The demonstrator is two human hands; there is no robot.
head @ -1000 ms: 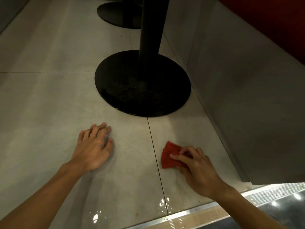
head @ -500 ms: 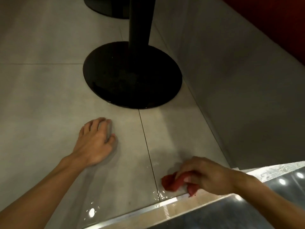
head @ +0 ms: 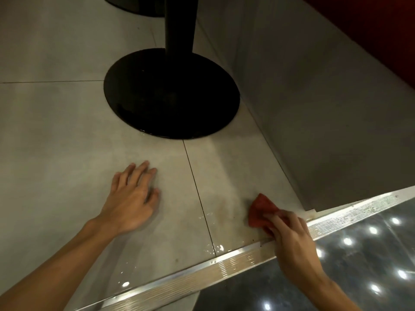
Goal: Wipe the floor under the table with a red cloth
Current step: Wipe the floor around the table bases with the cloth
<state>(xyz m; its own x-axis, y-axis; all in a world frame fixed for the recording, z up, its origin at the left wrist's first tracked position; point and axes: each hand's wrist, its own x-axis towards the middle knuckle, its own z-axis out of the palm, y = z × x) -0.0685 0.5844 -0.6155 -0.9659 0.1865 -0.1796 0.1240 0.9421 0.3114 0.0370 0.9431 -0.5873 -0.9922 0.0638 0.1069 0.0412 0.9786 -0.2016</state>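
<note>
A small red cloth [head: 260, 209] lies pressed on the grey tiled floor [head: 67, 142], close to the metal floor strip. My right hand [head: 292, 239] covers its near half and grips it, fingers bent over the fabric. My left hand [head: 130, 198] rests flat on the tile to the left of the grout line, fingers spread, holding nothing. The table's round black base [head: 171, 93] and its black post [head: 179, 25] stand on the floor beyond both hands.
A grey panel wall [head: 314, 97] runs along the right, ending near the cloth. A ribbed metal threshold strip [head: 224, 265] crosses the foreground, with glossy dark flooring [head: 359, 265] beyond it. A second black base [head: 134, 5] shows at the top. Wet sheen lies by the strip.
My right hand has slid the cloth to the right along the strip and spread it out from a bunched grip. My left hand has stayed planted on the tile.
</note>
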